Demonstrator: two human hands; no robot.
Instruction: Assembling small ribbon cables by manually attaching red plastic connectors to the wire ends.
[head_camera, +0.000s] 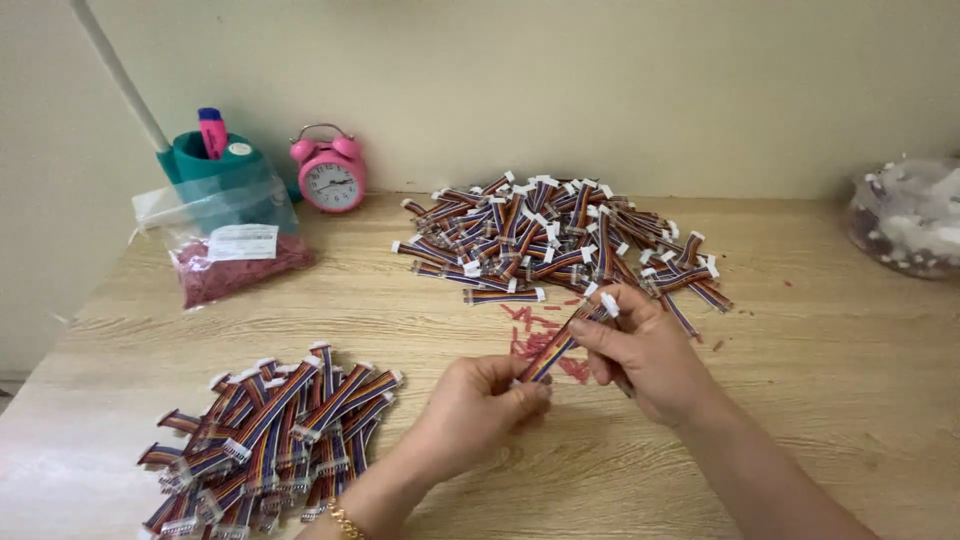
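Note:
My left hand (470, 415) and my right hand (645, 355) hold one short rainbow ribbon cable (560, 345) between them above the wooden table (800, 380). The left fingers pinch its lower end. The right fingers grip its upper end, where a white connector (609, 304) shows. A big loose pile of the same cables (545, 240) lies just beyond my hands. A neater heap of cables (270, 435) lies at the front left, beside my left wrist. Small red bits (535, 330) are scattered on the table under the held cable.
At the back left stand a pink alarm clock (330, 175), a teal cup (215, 160) with a pink marker, and a clear bag of reddish bits (235, 255). A clear bag of white parts (910, 215) sits at the right edge. The wall runs behind.

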